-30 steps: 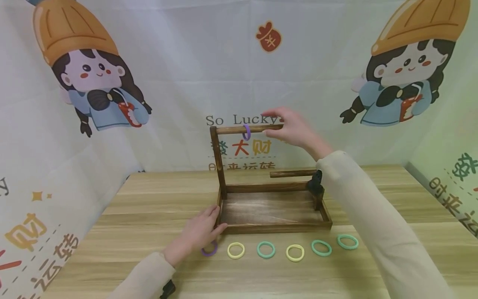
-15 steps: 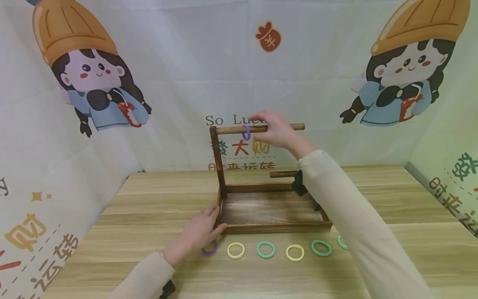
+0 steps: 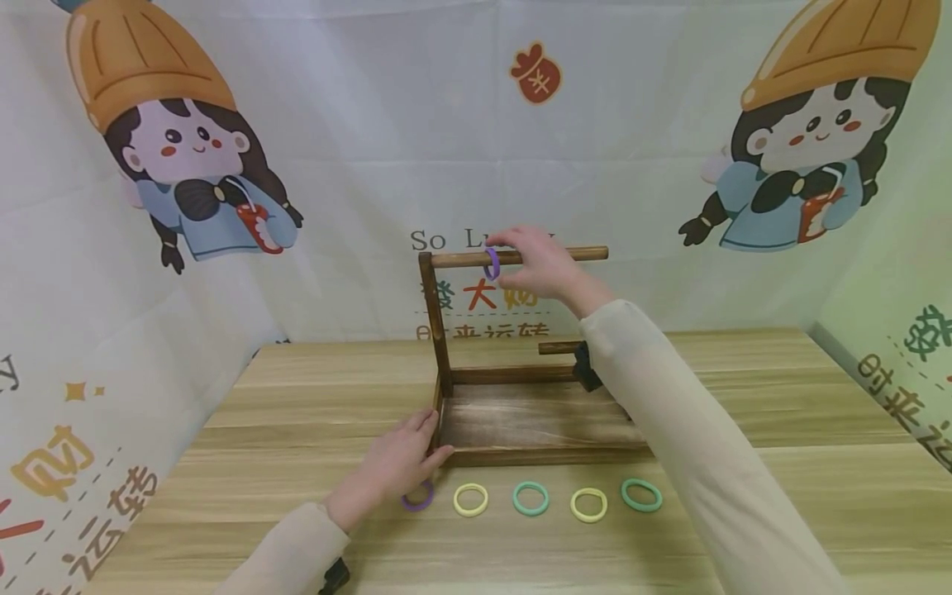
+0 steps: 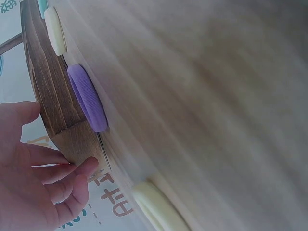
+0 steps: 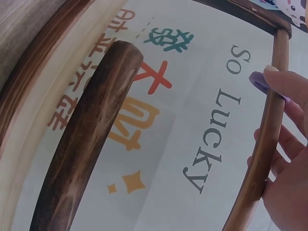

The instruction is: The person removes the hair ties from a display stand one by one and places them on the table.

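Note:
A purple hair tie [image 3: 496, 264] hangs around the upper bar [image 3: 454, 260] of a dark wooden rack [image 3: 440, 330] with a tray base. My right hand [image 3: 543, 263] pinches that tie, fingertips at its top and thumb below; in the right wrist view the thumb meets the purple hair tie [image 5: 259, 83] and fingers pass behind the bar [image 5: 262, 154]. My left hand [image 3: 397, 459] grips the tray's front left corner, thumb at the front, fingers along the side. Close by it lies another purple hair tie [image 4: 94, 103], its ribbed fabric visible.
Along the tray's front lie a yellow hair tie [image 3: 471, 514], a green one, another yellow and a green hair tie [image 3: 643, 509]. The left wrist view shows a further yellow hair tie [image 4: 163, 211]. A lower bar [image 3: 558, 348] juts out, partly behind my right arm.
My right hand has slid leftward along the upper bar and reached the purple hair tie. My left hand has stayed put. The right sleeve now covers the rightmost green hair tie.

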Demonstrator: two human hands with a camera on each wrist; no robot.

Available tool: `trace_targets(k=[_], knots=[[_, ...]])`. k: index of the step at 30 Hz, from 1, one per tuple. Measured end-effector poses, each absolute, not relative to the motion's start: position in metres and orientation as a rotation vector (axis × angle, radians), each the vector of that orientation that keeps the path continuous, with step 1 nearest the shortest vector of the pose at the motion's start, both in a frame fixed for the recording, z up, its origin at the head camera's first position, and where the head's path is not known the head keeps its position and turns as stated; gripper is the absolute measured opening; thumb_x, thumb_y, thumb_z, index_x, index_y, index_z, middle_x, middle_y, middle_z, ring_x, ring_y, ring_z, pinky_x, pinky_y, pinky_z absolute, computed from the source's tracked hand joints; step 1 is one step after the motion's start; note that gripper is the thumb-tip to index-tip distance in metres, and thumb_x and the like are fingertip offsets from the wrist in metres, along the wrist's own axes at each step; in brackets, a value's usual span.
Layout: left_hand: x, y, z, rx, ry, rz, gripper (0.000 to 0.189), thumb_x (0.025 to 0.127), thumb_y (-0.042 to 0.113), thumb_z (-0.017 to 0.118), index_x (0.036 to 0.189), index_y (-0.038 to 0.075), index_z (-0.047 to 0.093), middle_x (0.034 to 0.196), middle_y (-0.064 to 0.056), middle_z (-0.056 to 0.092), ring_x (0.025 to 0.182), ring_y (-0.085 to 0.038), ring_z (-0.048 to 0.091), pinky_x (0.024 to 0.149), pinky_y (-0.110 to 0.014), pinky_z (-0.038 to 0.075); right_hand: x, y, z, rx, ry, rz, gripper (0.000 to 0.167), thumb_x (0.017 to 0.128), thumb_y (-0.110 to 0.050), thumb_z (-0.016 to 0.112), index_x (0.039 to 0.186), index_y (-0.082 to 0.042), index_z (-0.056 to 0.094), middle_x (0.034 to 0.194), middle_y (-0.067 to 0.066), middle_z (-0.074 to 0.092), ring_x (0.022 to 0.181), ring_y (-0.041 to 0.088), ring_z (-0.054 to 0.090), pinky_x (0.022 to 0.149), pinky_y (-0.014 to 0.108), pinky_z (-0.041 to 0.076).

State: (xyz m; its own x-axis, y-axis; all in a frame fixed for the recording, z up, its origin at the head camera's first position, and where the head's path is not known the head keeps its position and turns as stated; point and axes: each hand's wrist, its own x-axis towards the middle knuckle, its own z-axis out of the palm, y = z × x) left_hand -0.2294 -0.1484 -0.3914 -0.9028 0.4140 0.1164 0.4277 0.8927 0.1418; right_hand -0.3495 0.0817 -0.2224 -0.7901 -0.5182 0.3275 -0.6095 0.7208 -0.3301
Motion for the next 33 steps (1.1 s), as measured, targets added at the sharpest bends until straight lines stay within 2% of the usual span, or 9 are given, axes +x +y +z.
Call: trace_targets(k=[19,33], knots=[[-0.2294,-0.1481,-0.3941,-0.667,-2.97,-0.271,0.063,0.089,0.04,0.049,0.126,-0.01,0.04,0.129,-0.024,0.038,0.113,-0.039,0.04,0.087,-0.047,0.04,-0.3488,0.0763,-0.2249,0.84,-2.744,0.436,0.055,0.077,-0.025,0.068,0.127,-0.014,0.046,0.126,0.009,0.045,0.114,0.027,0.038,0.096,0.042,0.029],[-0.2295,-0.148,-0.3935,-0.659,-2.962,-0.265,0.062,0.088,0.039,0.05,0.126,-0.009,0.041,0.129,-0.023,0.04,0.111,-0.039,0.043,0.081,-0.048,0.044,-0.3469,0.0755,-0.2264,0.802,-2.727,0.438,0.055,0.077,-0.031,0.068,0.126,-0.014,0.047,0.123,0.006,0.048,0.11,0.024,0.042,0.095,0.041,0.031]])
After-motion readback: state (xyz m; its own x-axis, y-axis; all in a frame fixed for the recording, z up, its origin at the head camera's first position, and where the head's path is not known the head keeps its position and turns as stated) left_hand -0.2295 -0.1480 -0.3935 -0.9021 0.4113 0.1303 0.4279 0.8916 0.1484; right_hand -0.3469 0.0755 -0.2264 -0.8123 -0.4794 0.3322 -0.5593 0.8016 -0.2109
